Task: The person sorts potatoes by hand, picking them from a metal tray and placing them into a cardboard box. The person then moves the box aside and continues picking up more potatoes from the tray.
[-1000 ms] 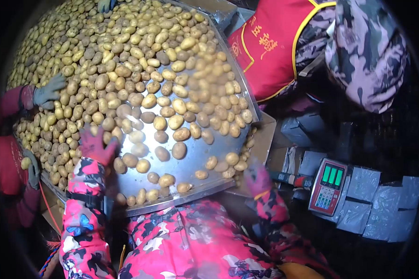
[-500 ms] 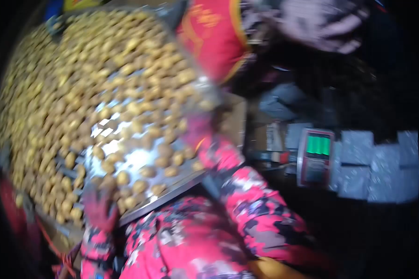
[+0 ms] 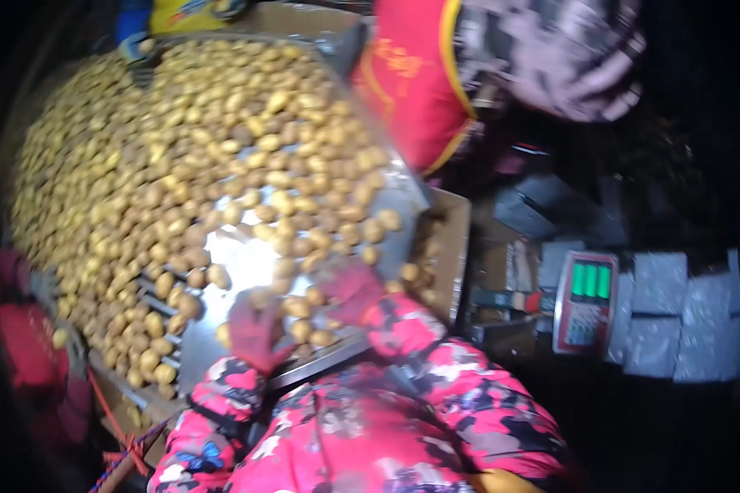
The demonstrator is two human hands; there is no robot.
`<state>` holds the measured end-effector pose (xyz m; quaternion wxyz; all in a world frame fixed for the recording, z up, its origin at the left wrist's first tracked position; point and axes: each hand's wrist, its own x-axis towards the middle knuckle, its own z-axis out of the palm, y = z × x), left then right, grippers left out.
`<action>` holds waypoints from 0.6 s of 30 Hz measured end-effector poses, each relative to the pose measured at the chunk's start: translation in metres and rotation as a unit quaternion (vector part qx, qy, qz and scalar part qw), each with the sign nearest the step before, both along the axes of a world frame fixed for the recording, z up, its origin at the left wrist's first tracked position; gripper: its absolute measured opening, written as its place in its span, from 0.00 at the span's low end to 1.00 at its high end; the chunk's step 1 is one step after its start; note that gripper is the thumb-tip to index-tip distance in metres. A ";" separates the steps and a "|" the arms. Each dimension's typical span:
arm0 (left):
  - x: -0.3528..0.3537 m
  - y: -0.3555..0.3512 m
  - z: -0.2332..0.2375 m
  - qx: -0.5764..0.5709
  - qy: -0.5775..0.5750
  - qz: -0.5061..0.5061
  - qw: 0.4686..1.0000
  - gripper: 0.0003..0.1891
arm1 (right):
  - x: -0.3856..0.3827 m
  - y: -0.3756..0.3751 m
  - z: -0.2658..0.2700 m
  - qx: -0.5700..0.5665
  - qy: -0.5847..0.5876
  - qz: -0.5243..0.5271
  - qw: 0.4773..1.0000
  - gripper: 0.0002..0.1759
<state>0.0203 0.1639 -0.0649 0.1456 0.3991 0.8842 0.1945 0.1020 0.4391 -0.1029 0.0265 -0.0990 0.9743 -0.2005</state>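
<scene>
Both hands are gloved in red and lie apart on the near end of the tray point(image 3: 242, 251): left hand point(image 3: 255, 329) at about 6 o'clock by the rim, right hand point(image 3: 352, 287) at 5 o'clock, among the loose potatoes point(image 3: 222, 148). Motion blur hides the fingers, so I cannot tell whether either hand has closed on a potato or lies flat on them. Potatoes heap thick from 9 to 1 o'clock and thin out to bare metal near the hands. A few sit at the tray's 4 o'clock corner, beside a box point(image 3: 450, 238). The work looks like sweeping potatoes toward that corner and picking through them. A next move calls for a steady look at those under the right hand, then a light push to 4 o'clock without spilling any over the near rim. A scale point(image 3: 585, 304) glows at 3 o'clock, and a co-worker's apron point(image 3: 407, 82) stands at 1 o'clock.
</scene>
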 end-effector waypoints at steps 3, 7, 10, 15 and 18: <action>0.000 -0.015 0.017 -0.027 0.035 -0.118 0.992 0.39 | 0.024 0.019 0.026 0.074 0.011 -0.130 0.989 0.44; 0.002 -0.102 0.014 -0.054 0.059 0.106 0.991 0.38 | 0.066 0.065 0.030 0.125 -0.039 -0.212 0.969 0.43; 0.006 -0.186 -0.017 -0.151 0.176 0.274 0.934 0.41 | 0.031 0.101 0.019 0.159 0.120 -0.273 0.941 0.43; 0.005 -0.196 -0.026 -0.155 0.132 0.328 0.923 0.40 | -0.101 0.100 0.003 0.199 0.031 -0.276 0.940 0.42; 0.005 -0.204 -0.032 -0.154 0.130 0.333 0.921 0.39 | -0.117 0.050 0.009 0.210 -0.076 -0.288 0.931 0.44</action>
